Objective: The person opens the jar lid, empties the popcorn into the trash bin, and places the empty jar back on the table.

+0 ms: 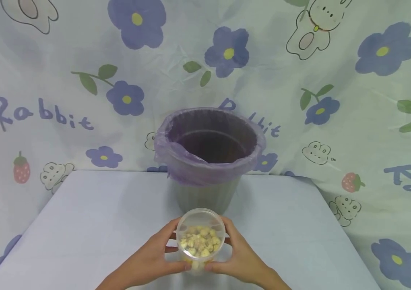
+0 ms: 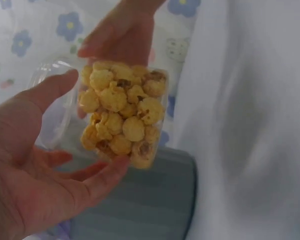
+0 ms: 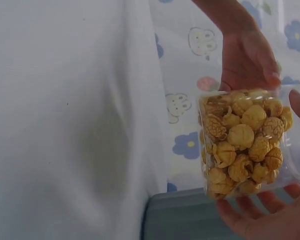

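Note:
A clear plastic tub (image 1: pixel 201 215) of round yellow popcorn (image 1: pixel 199 241) is gripped between both hands in front of the bin. On its left side my left hand (image 1: pixel 152 255) curls its fingers round the wall, the thumb low on the near face. My right hand (image 1: pixel 243 255) holds the opposite side in the same way. The left wrist view shows the popcorn (image 2: pixel 122 107) packed up to near the clear rim, with fingertips on the wall. Through the wall in the right wrist view, the popcorn (image 3: pixel 242 137) fills most of the tub's height.
Just beyond the tub stands a grey bin (image 1: pixel 205 197) with a purple bag (image 1: pixel 201 173) folded over its rim. A white-covered table (image 1: pixel 93 225) lies under everything. Behind and beside it hangs a cloth (image 1: pixel 176 68) printed with flowers and rabbits.

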Tool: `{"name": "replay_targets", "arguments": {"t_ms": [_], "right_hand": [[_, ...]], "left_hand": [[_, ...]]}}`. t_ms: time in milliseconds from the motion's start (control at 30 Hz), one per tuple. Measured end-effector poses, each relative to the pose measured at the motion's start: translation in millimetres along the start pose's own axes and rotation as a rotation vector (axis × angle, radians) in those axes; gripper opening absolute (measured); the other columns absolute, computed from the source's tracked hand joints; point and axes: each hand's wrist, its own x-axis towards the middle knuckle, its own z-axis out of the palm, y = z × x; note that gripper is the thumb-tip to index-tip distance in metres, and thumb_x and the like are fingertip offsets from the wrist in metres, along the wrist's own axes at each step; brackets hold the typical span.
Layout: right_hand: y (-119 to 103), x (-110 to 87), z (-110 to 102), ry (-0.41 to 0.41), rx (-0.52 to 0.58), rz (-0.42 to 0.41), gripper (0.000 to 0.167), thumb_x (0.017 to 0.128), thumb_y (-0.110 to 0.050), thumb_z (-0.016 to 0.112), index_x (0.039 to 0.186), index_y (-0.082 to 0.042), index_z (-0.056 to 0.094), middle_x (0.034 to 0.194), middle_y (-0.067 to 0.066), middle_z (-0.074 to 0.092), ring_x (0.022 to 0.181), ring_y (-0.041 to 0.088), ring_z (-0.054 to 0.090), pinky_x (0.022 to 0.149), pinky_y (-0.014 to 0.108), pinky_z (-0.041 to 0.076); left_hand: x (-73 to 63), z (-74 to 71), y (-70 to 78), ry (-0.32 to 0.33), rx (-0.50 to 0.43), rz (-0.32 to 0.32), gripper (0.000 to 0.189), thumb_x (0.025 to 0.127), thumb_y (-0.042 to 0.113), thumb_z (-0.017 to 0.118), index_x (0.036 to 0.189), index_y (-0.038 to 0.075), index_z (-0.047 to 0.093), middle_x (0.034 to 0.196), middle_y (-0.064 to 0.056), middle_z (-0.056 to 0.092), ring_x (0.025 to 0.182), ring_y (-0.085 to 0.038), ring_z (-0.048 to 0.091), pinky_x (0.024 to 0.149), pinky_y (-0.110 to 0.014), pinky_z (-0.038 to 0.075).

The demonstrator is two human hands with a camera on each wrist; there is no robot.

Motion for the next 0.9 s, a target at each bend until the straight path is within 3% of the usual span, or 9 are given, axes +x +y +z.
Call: {"name": "replay_targets", "arguments": {"t_ms": [300,600,900], "right_hand": [[2,-8.0,-14,0.039,0.047,0.011,0.105,0.076,-0.014,0.089,0.157,-0.026,0.024,0.148,0.009,0.043,0.130,0.027,0.046,0.103,0.046,0.039],[-5,-13.9,-27,0.088,0.010,0.006,0.109,0.072,-0.013,0.091,0.157,-0.027,0.024,0.150,0.002,0.043,0.134,0.026,0.044,0.104,0.049,0.038],[-1,-18.3,-36,0.074,0.092,-0.062,0.105,0.076,-0.005,0.086,0.157,-0.021,0.022,0.149,0.012,0.039,0.131,0.028,0.044,0.104,0.037,0.041]], "left_hand": [[18.1,13.0,15.0,-0.012,0.039,0.015,0.091,0.082,0.036,0.084,0.152,0.011,0.033,0.130,-0.006,0.051,0.112,-0.029,0.052,0.089,-0.033,0.053],[31.8,23.5,27.2,-0.014,0.058,0.047,0.090,0.082,0.037,0.084,0.153,0.015,0.032,0.127,-0.004,0.050,0.110,-0.026,0.050,0.088,-0.029,0.053],[39.8,21.6,36.3,-0.079,0.075,0.064,0.088,0.083,0.040,0.083,0.152,0.017,0.033,0.135,-0.003,0.047,0.115,-0.026,0.051,0.089,-0.028,0.053]]}}
